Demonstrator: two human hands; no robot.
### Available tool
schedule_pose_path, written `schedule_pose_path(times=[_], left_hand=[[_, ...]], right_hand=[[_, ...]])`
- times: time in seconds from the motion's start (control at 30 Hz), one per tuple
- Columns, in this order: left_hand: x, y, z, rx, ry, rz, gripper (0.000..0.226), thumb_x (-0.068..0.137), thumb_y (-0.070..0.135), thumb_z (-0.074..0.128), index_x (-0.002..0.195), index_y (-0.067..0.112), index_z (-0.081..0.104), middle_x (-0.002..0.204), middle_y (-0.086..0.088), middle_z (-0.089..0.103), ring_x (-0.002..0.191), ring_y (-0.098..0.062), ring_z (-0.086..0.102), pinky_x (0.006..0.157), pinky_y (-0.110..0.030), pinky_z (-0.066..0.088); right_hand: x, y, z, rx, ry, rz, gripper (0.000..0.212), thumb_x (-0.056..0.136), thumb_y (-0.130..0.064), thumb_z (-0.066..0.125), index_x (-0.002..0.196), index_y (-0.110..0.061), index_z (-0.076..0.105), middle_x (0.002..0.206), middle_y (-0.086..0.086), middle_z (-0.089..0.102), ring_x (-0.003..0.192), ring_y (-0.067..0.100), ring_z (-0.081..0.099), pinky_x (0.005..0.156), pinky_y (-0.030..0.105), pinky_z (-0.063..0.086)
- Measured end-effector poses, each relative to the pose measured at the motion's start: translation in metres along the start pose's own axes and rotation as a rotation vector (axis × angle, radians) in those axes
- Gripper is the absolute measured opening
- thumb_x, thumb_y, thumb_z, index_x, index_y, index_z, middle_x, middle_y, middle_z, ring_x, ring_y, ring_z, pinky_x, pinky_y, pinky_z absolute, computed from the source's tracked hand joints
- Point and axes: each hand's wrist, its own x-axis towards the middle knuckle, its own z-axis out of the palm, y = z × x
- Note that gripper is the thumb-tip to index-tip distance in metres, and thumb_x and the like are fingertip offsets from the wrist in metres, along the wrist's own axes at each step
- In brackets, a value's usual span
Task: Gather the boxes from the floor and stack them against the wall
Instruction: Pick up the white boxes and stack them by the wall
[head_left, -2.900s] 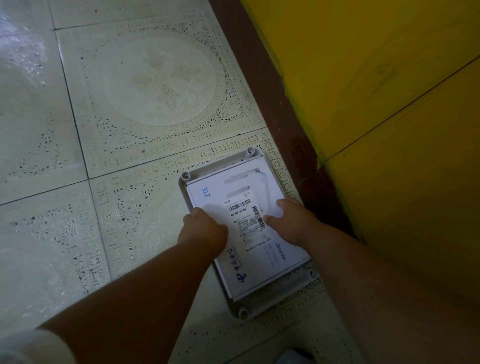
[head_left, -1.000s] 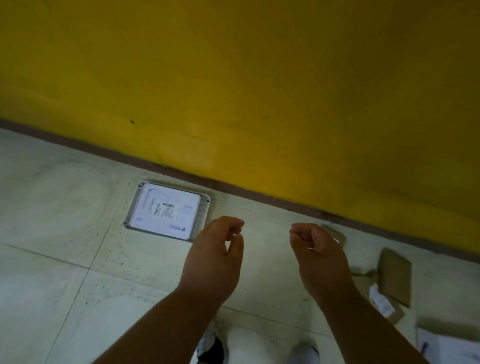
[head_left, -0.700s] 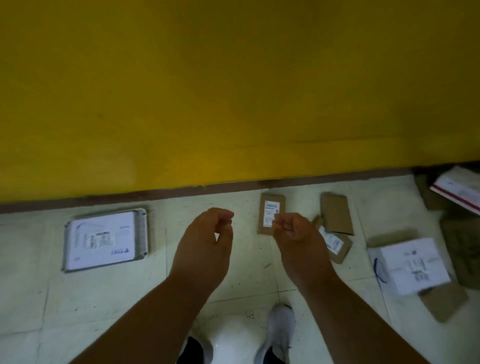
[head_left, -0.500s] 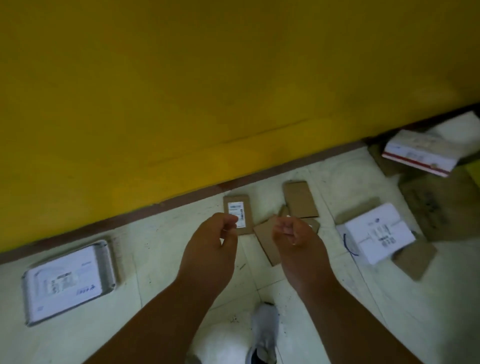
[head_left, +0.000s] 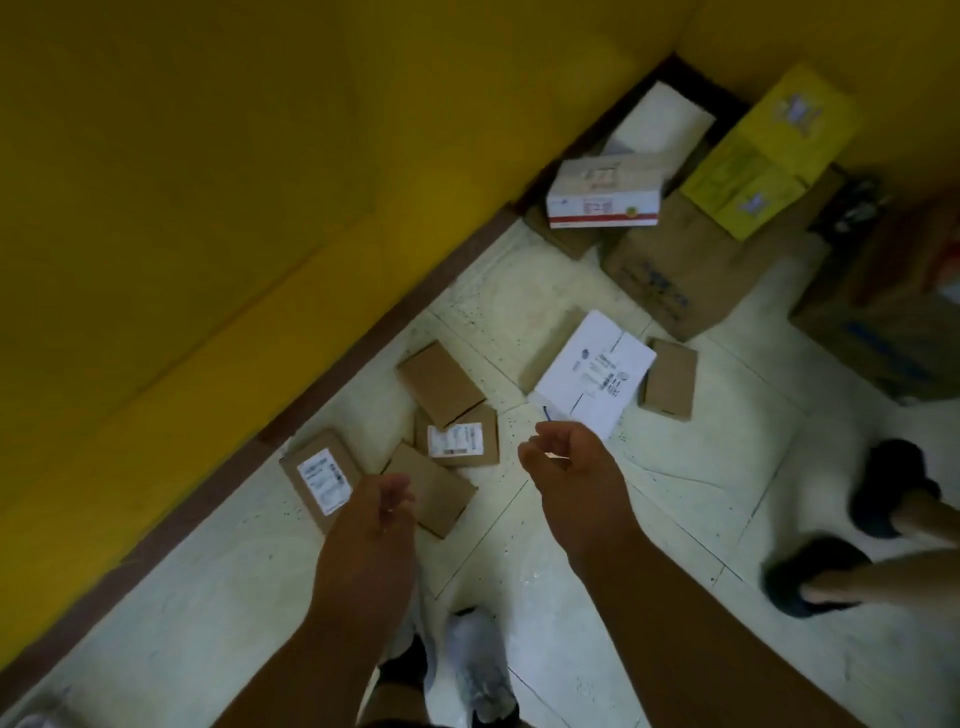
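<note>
Both the left hand (head_left: 382, 512) and right hand (head_left: 563, 465) hang loosely curled, empty, above small cardboard boxes (head_left: 441, 384) scattered near the yellow wall (head_left: 208, 208); apparently light, stiff, best gripped by opposite edges.

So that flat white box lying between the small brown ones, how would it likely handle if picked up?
The flat white box looks thin and broad, so it is probably light and fairly stiff. It lies flush on the floor tiles, so a finger may have to get under an edge first. Flat, with square corners, it should not roll or tip.
</note>
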Motion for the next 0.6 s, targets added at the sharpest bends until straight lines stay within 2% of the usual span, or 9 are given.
schedule_pose_path(times=[0.03,0.1,0.17,0.23,0.33,0.43,0.53,0.6], left_hand=[[0.0,0.005,0.001,0.016,-0.028,-0.021,0.015,0.099,0.024,0.05,0.11,0.033,0.054,0.102,0.012,0.061,0.099,-0.011,0.059,0.079,-0.024,0.041],[0.015,0.035,0.002,0.066,-0.135,0.024,0.014,0.099,0.026,0.05,0.111,0.034,0.053,0.105,0.01,0.061,0.098,-0.009,0.058,0.076,-0.022,0.04],[0.028,0.063,0.0,0.083,-0.176,0.076,0.015,0.099,0.023,0.049,0.108,0.036,0.051,0.109,0.007,0.062,0.096,-0.008,0.057,0.078,-0.021,0.044],[0.043,0.085,0.0,0.085,-0.176,0.142,0.021,0.098,0.015,0.05,0.106,0.035,0.051,0.11,0.006,0.062,0.096,-0.009,0.056,0.08,-0.019,0.045],[0.065,0.108,0.015,0.139,-0.195,0.198,0.023,0.098,0.016,0.049,0.107,0.037,0.049,0.104,0.018,0.056,0.092,0.003,0.053,0.069,-0.006,0.037],[0.095,0.111,0.054,0.179,-0.211,0.235,0.018,0.098,0.024,0.049,0.11,0.038,0.049,0.103,0.02,0.052,0.089,0.005,0.051,0.068,-0.005,0.034],[0.128,0.1,0.095,0.198,-0.191,0.25,0.02,0.098,0.026,0.049,0.116,0.034,0.053,0.107,0.016,0.052,0.093,0.001,0.052,0.071,-0.012,0.039],[0.155,0.081,0.142,0.214,-0.197,0.219,0.02,0.099,0.026,0.048,0.116,0.035,0.053,0.104,0.017,0.051,0.094,-0.001,0.053,0.069,-0.011,0.039]], right_hand=[[0.001,-0.001,-0.003,0.015,0.011,0.029,0.018,0.089,-0.029,0.066,0.104,-0.033,0.058,0.102,-0.013,0.064,0.097,0.008,0.062,0.089,0.032,0.052],[0.013,-0.011,-0.017,0.052,0.069,0.081,0.021,0.089,-0.031,0.066,0.108,-0.031,0.058,0.105,-0.01,0.065,0.1,0.013,0.063,0.094,0.039,0.053],[0.028,-0.017,-0.023,0.077,0.069,0.127,0.022,0.089,-0.033,0.066,0.109,-0.029,0.059,0.108,-0.006,0.066,0.102,0.016,0.063,0.096,0.042,0.053],[0.048,-0.014,-0.023,0.051,0.064,0.154,0.019,0.09,-0.032,0.065,0.107,-0.027,0.059,0.111,-0.005,0.066,0.103,0.015,0.061,0.098,0.04,0.051],[0.083,0.011,-0.013,-0.073,0.036,0.18,0.025,0.091,-0.032,0.064,0.113,-0.021,0.061,0.115,-0.003,0.064,0.105,0.016,0.059,0.099,0.034,0.046],[0.123,0.053,-0.003,-0.191,-0.035,0.217,0.037,0.092,-0.034,0.063,0.125,-0.018,0.058,0.125,-0.001,0.062,0.105,0.013,0.057,0.098,0.027,0.041],[0.163,0.089,0.001,-0.298,-0.085,0.218,0.042,0.091,-0.039,0.061,0.129,-0.021,0.056,0.132,0.0,0.058,0.118,0.017,0.057,0.104,0.032,0.042],[0.206,0.125,0.0,-0.389,-0.123,0.224,0.043,0.091,-0.041,0.059,0.129,-0.023,0.055,0.135,-0.001,0.055,0.119,0.017,0.056,0.103,0.034,0.044]])
